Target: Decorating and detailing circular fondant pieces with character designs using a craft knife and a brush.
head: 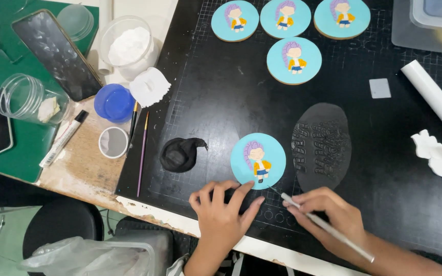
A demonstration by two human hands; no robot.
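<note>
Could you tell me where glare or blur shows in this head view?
Head view: even overhead light, mostly sharp; pale glare streaks the dark phone screen at top left; the left hand and right hand cast soft shadows on the black mat; straight edges bow slightly toward the corners.

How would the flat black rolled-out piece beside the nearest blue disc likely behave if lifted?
The black stamped sheet looks thin and soft, so it would probably flop and stretch. Its embossed pattern could easily smear. Lying flat on the cutting mat, it may cling slightly.

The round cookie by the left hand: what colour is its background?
Light blue, on the cookie in the head view.
</note>
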